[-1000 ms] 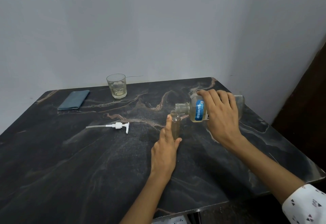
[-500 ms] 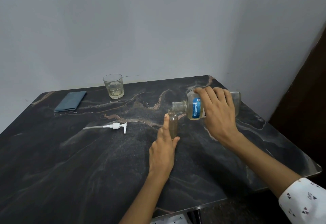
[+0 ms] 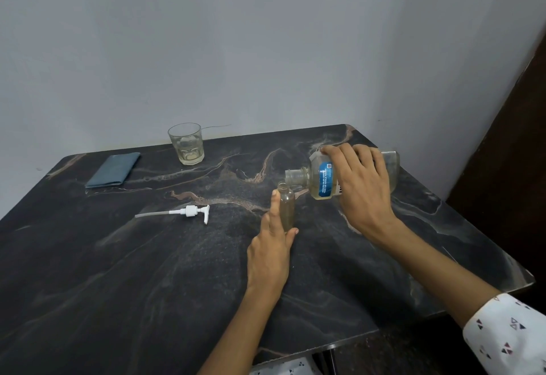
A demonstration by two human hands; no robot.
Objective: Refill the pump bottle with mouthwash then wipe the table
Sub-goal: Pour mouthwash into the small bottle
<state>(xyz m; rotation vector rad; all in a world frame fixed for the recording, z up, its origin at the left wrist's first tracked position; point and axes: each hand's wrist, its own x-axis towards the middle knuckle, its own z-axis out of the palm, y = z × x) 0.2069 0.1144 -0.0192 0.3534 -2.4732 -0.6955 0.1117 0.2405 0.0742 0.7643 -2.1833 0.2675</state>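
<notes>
At centre frame the pump bottle [image 3: 287, 206] was steadied upright on the table [image 3: 118, 271], pinched by the left hand [image 3: 270, 252]. The mouthwash bottle [image 3: 322, 179], clasped by the right hand [image 3: 359, 188], was tipped level, mouth over neck. A slow, closely aligned pour was judged advisable.

The mouthwash bottle [image 3: 323, 181] drifts in: a second ago its open mouth sat a little right of the small pump bottle [image 3: 287, 207], and now it sits right over that neck, touching or nearly so. The right hand [image 3: 359, 190] has carried it slightly left and lower. The pale liquid, which was pooled lower in the shoulder, now spreads up behind the blue label.
</notes>
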